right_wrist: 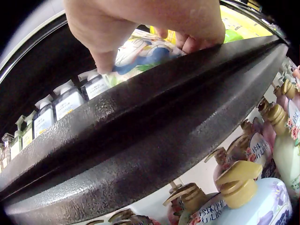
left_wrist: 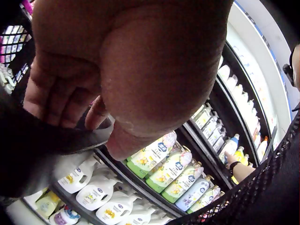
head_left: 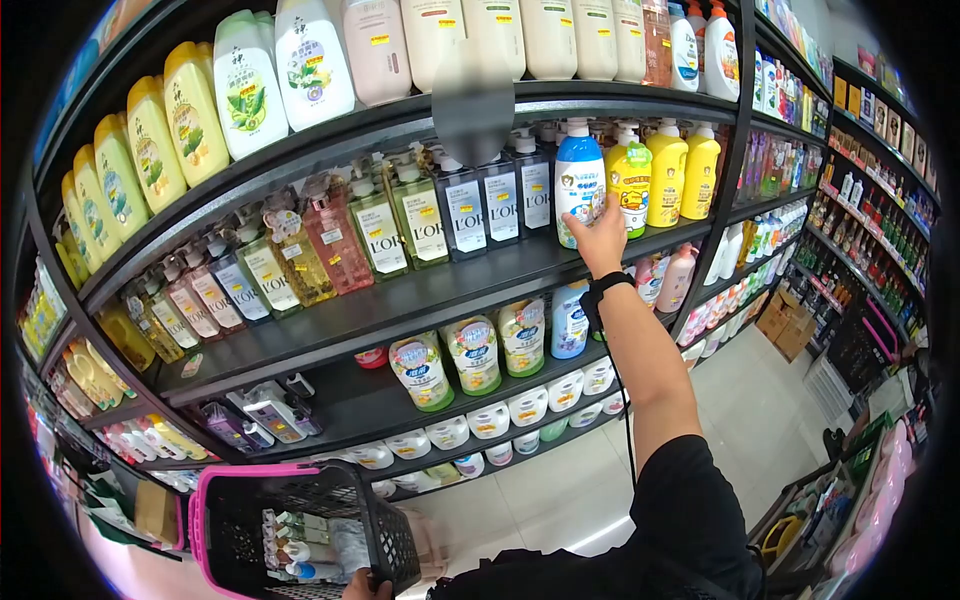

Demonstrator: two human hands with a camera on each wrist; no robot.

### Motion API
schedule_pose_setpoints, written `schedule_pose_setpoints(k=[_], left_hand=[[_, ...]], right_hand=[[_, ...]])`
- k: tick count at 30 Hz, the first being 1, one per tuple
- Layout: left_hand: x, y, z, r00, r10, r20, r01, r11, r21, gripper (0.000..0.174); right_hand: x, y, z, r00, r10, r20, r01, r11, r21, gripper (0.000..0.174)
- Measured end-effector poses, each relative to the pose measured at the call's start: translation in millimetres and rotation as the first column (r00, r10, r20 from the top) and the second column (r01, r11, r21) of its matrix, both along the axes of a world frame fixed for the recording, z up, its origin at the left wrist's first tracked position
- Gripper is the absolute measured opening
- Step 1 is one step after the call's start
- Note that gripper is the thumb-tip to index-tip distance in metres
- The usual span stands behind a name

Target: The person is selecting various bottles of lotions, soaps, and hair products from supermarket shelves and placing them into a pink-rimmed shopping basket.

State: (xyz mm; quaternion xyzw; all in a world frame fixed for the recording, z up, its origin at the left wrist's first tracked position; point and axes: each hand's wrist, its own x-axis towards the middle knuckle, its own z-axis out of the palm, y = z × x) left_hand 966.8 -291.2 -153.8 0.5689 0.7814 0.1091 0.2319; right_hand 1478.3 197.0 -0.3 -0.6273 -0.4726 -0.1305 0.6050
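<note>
On the middle shelf [head_left: 400,305], my right hand [head_left: 602,240] grips a blue-and-white pump bottle [head_left: 580,165], thumb on its left side and fingers around the right. The right wrist view shows the same hand [right_wrist: 150,23] over the shelf edge, thumb and fingers on either side of the bottle [right_wrist: 140,54]. A yellow-and-green pump bottle [head_left: 629,160] stands just right of it. Low down, my left hand [head_left: 367,587] holds a black shopping basket [head_left: 395,545] with a pink rim at its near edge. In the left wrist view the left hand's fingers [left_wrist: 65,96] curl round a dark bar.
Several small packages [head_left: 305,545] lie inside the basket. Dark-labelled pump bottles [head_left: 463,215] line the shelf to the left, yellow bottles [head_left: 667,180] to the right. Green-and-white refill packs [head_left: 470,350] stand one shelf below. Cardboard boxes [head_left: 788,322] sit on the aisle floor at right.
</note>
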Motion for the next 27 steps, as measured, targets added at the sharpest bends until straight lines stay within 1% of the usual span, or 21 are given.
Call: schedule_pose_setpoints(k=[2,5,8,11,12,15,18,21,24,27], left_hand=[[-1.3,0.3,-6.7,1.0,0.008,-0.019,-0.008,1.0,0.004,0.044],[-0.2,2.4,-2.5,0.998,0.02,0.067,-0.023,0.999,0.031,0.045],[-3.7,3.3,-4.6,0.997,0.018,0.07,-0.018,1.0,0.0,0.045],[-3.2,3.3,-5.0,0.998,0.017,0.052,-0.019,0.999,0.029,0.046],[-2.8,3.5,-4.1,0.998,0.033,0.053,-0.034,0.999,0.01,0.046],[-0.8,4.8,-0.1,0.996,0.061,0.065,-0.059,0.998,-0.034,0.046],[-0.9,5.5,1.2,0.994,0.061,0.086,-0.057,0.997,-0.047,0.047],[-0.1,5.1,0.9,0.994,0.051,0.097,-0.048,0.998,-0.03,0.048],[0.3,4.6,2.1,0.993,0.031,0.113,-0.031,1.0,0.003,0.047],[0.8,4.8,-0.3,0.994,0.037,0.098,-0.038,0.999,0.0,0.047]], right_hand=[[-0.3,0.7,-1.5,1.0,0.002,0.001,-0.002,1.0,-0.008,0.097],[-1.4,-0.6,-0.2,0.999,0.001,-0.04,-0.003,0.999,-0.047,0.094],[0.5,-2.3,2.8,0.995,0.05,-0.082,-0.057,0.995,-0.085,0.091],[4.4,-0.8,3.0,0.988,0.082,-0.131,-0.095,0.991,-0.093,0.088],[8.8,3.7,1.0,0.983,0.106,-0.149,-0.123,0.987,-0.104,0.087],[16.8,10.9,-1.8,0.975,0.197,-0.099,-0.205,0.975,-0.081,0.085],[10.6,2.9,3.6,0.934,0.294,-0.204,-0.309,0.95,-0.041,0.082],[16.5,11.2,1.4,0.866,0.474,-0.159,-0.474,0.88,0.039,0.08],[18.1,15.5,-3.0,0.869,0.492,-0.057,-0.485,0.868,0.107,0.074],[24.3,16.9,-2.1,0.768,0.614,-0.181,-0.593,0.789,0.16,0.063]])
